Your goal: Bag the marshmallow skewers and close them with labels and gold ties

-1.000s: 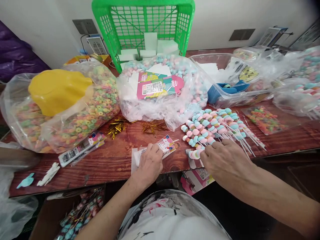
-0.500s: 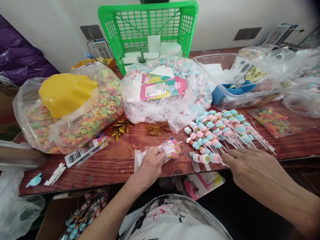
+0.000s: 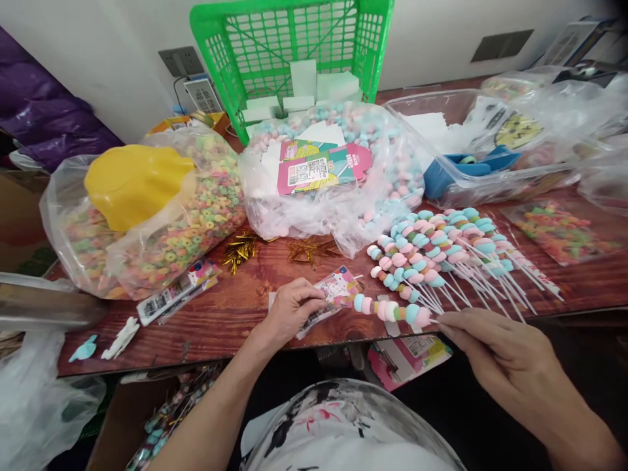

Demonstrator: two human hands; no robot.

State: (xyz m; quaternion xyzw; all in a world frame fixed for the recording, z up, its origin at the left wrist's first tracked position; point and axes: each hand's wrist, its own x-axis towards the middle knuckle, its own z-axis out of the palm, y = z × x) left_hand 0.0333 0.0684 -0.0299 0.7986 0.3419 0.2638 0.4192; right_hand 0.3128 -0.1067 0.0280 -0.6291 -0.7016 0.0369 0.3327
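Observation:
My right hand (image 3: pixel 495 347) pinches the white stick of a candy skewer (image 3: pixel 388 310), threaded with pink, blue and white marshmallows and small gummy pieces. The skewer lies almost level, its far end pointing left at the printed clear bag (image 3: pixel 332 291). Whether that tip is inside the bag's mouth or just over it, I cannot tell. My left hand (image 3: pixel 294 306) is closed on the bag's edge, thumb and forefinger together, with the bag flat on the table. Beyond my right hand lies a pile of finished candy skewers (image 3: pixel 436 245), sticks toward me.
Behind are a bag of gummy rings (image 3: pixel 196 216) with a yellow bowl (image 3: pixel 137 183), a bag of marshmallows (image 3: pixel 392 163) and a green crate (image 3: pixel 294 10). A clear tub (image 3: pixel 520 176) stands right. Gold twist ties (image 3: pixel 240 252) and packets (image 3: pixel 179 291) lie on the wooden table (image 3: pixel 196 340).
My right hand has lifted the single skewer off the table and moved its tip left to the bag. My left hand has gone from resting on the bag to pinching its edge.

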